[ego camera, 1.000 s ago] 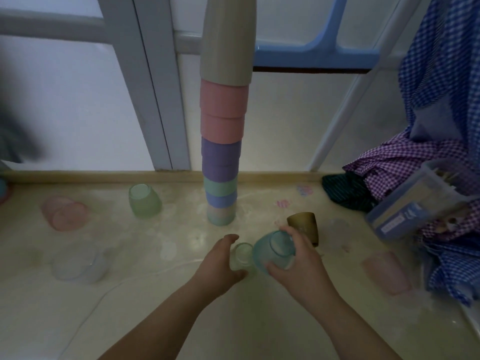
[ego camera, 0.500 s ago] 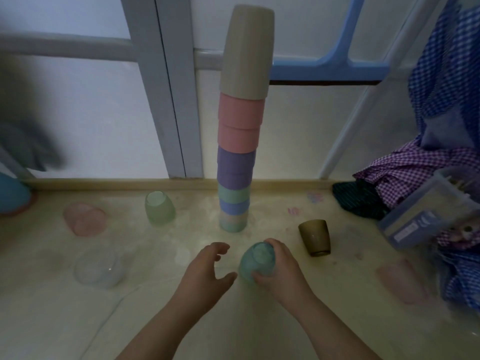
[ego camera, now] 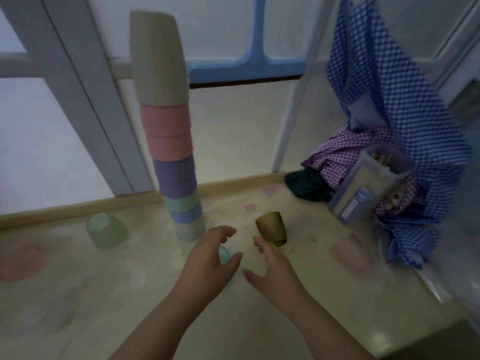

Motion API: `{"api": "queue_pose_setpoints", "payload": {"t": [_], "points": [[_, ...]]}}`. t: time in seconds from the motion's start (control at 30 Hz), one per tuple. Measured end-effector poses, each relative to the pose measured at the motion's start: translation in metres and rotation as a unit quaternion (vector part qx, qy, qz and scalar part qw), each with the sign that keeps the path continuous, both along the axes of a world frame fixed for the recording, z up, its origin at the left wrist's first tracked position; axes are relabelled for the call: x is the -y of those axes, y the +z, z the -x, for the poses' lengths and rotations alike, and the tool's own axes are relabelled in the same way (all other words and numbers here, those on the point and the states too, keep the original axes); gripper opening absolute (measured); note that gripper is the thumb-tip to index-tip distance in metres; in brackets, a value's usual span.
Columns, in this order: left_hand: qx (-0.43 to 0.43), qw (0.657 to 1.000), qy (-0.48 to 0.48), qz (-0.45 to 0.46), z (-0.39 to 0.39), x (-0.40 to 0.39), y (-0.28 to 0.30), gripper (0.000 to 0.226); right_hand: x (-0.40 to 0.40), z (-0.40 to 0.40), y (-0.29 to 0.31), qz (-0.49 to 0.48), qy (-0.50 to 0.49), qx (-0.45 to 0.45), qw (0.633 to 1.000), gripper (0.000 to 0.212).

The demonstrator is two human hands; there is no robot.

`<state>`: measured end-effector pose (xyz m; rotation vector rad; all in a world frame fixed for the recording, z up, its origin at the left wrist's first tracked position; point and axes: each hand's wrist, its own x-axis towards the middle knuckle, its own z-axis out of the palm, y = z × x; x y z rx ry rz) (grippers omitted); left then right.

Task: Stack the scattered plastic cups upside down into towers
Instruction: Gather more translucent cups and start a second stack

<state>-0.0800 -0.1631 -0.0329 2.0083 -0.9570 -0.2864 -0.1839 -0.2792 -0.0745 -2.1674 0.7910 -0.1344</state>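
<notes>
A tall tower of upside-down cups (ego camera: 171,141) stands on the floor by the wall, with a beige cup on top, then pink, purple, green, blue and pale ones below. My left hand (ego camera: 207,263) wraps around a small teal cup (ego camera: 224,253) on the floor in front of the tower; most of that cup is hidden. My right hand (ego camera: 272,268) hovers just to its right, fingers apart and holding nothing. A brown cup (ego camera: 271,228) stands upside down just beyond my right hand. A green cup (ego camera: 106,231) lies left of the tower.
Pink cups lie at the far left (ego camera: 18,261) and at the right (ego camera: 350,253). A clear plastic box (ego camera: 363,188) leans on a pile of checked cloth (ego camera: 405,120) in the right corner. A grey door frame (ego camera: 85,105) and a blue frame (ego camera: 249,66) stand behind the tower.
My right hand has let go of the teal cup and opened. My left hand has closed around the cup. The view has shifted left and closer to the floor.
</notes>
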Motion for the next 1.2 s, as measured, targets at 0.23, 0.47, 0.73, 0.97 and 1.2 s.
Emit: {"api": "queue_pose_setpoints", "payload": {"t": [0.23,0.47,0.73,0.97,1.2], "points": [[-0.033,0.995,-0.077,-0.053,0.046,0.059,-0.02,0.039,0.069,0.082,-0.01,0.052,-0.146,-0.044,0.987,0.064],[-0.048,0.991,-0.081,-0.094,0.07,0.099,-0.04,0.039,0.142,0.125,-0.022,0.114,-0.227,-0.079,0.964,0.075],[-0.061,0.988,-0.061,-0.129,0.075,0.111,-0.052,0.039,0.167,0.121,-0.041,0.07,-0.234,-0.077,0.967,0.075],[-0.006,0.993,-0.043,-0.107,0.056,0.145,-0.045,0.04,0.167,0.113,-0.031,0.033,-0.234,-0.017,0.972,0.071],[-0.034,0.983,-0.054,-0.171,0.038,0.202,-0.052,0.066,0.165,0.105,-0.008,-0.007,-0.243,0.01,0.97,0.071]]}}
